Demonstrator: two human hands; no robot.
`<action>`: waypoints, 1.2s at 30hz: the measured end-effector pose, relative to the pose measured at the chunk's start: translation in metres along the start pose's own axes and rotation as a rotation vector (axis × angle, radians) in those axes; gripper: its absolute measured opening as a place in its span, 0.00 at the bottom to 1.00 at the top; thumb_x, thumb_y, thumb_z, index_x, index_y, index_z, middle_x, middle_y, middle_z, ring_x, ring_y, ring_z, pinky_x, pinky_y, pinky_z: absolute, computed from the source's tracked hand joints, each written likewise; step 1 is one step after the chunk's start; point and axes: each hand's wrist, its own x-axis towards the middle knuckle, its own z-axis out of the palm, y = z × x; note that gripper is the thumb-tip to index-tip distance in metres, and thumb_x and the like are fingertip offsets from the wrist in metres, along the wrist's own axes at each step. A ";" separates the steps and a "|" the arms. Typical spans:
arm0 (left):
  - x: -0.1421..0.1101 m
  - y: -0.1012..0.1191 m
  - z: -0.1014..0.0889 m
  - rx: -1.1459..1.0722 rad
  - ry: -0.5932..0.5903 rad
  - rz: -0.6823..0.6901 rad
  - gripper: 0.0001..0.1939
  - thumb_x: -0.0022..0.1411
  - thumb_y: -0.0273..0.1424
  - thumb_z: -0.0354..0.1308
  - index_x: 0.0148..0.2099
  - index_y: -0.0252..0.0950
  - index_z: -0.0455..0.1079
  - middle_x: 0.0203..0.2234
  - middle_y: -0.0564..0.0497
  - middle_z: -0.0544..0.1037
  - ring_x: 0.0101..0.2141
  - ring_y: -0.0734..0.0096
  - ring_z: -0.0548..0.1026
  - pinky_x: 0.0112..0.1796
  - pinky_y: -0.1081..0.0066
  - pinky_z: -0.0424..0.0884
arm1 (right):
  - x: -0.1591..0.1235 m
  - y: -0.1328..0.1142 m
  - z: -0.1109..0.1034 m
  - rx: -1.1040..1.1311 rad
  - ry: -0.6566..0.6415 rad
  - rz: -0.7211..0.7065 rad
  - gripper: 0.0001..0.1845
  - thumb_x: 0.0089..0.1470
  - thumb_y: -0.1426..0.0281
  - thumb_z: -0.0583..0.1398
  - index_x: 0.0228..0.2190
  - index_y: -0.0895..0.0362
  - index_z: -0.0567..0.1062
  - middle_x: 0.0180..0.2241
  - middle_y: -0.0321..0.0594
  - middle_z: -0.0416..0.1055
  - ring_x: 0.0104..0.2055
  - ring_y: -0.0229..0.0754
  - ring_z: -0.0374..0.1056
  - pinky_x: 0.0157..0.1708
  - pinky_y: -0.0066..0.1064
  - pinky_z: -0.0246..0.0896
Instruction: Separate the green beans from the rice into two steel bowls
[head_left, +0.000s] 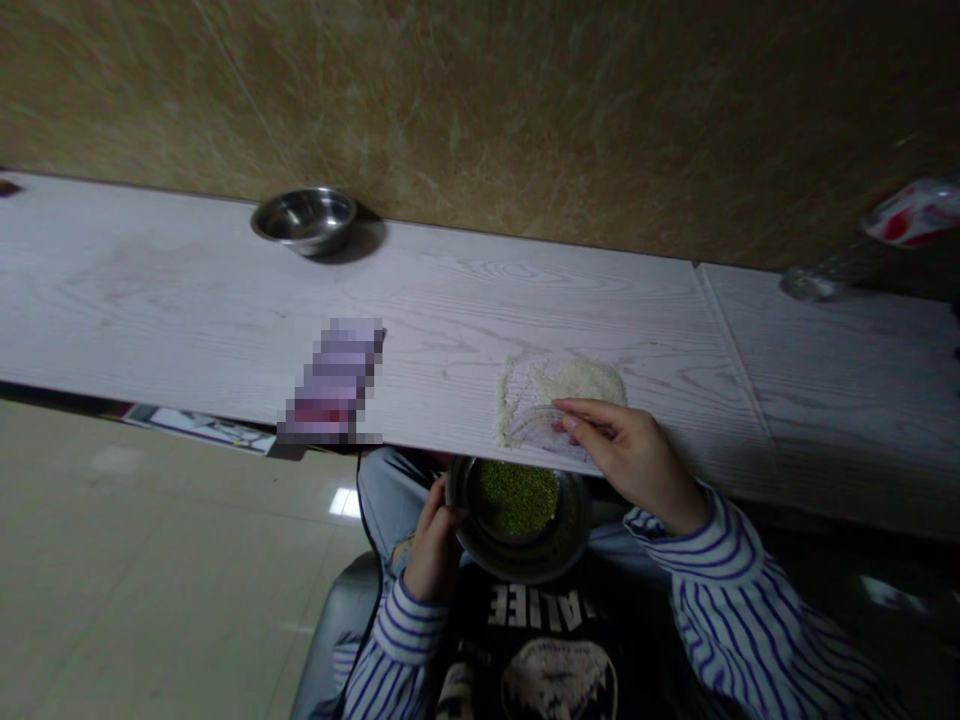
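My left hand is closed on the left rim of a metal bowl. Small green beans, which look like mung beans, lie inside it. The bowl is held over my lap, just below the table's front edge. Above it, my right hand pinches a thin, see-through piece, seemingly plastic, low over the tabletop. White grains that look like rice are spread around that piece, with a denser heap behind my right fingers. The piece's exact shape is hard to make out.
Against the wall stands another metal bowl. A pixelated, phone-like purple object lies at the front edge of the white wood-grain table. On the right, a clear bottle with a red-and-white label is near the wall. A seam crosses the tabletop.
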 end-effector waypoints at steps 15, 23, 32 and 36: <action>-0.004 0.008 0.006 -0.001 0.017 -0.016 0.25 0.44 0.32 0.65 0.49 0.40 0.79 0.44 0.48 0.83 0.50 0.49 0.75 0.49 0.58 0.69 | -0.010 0.008 -0.006 -0.023 0.059 0.018 0.16 0.59 0.65 0.62 0.43 0.57 0.85 0.36 0.47 0.85 0.36 0.47 0.82 0.40 0.39 0.80; -0.004 0.006 0.003 -0.001 -0.011 -0.028 0.27 0.45 0.32 0.65 0.51 0.40 0.79 0.46 0.48 0.83 0.52 0.47 0.75 0.51 0.56 0.70 | -0.011 0.003 0.007 -0.009 0.043 0.011 0.17 0.60 0.65 0.61 0.45 0.58 0.85 0.38 0.48 0.85 0.37 0.47 0.82 0.40 0.38 0.80; -0.004 0.007 0.006 0.034 0.011 0.001 0.25 0.44 0.33 0.65 0.49 0.40 0.79 0.46 0.47 0.81 0.54 0.47 0.73 0.53 0.57 0.67 | -0.011 0.005 -0.003 -0.024 0.081 0.014 0.16 0.59 0.63 0.62 0.43 0.56 0.86 0.37 0.46 0.85 0.37 0.48 0.83 0.42 0.40 0.80; -0.006 0.010 0.010 0.035 -0.005 -0.005 0.24 0.43 0.32 0.64 0.47 0.39 0.79 0.41 0.47 0.81 0.50 0.48 0.74 0.51 0.57 0.68 | -0.011 0.005 0.001 -0.025 0.066 0.010 0.16 0.60 0.64 0.61 0.44 0.56 0.85 0.38 0.46 0.85 0.37 0.48 0.82 0.40 0.39 0.80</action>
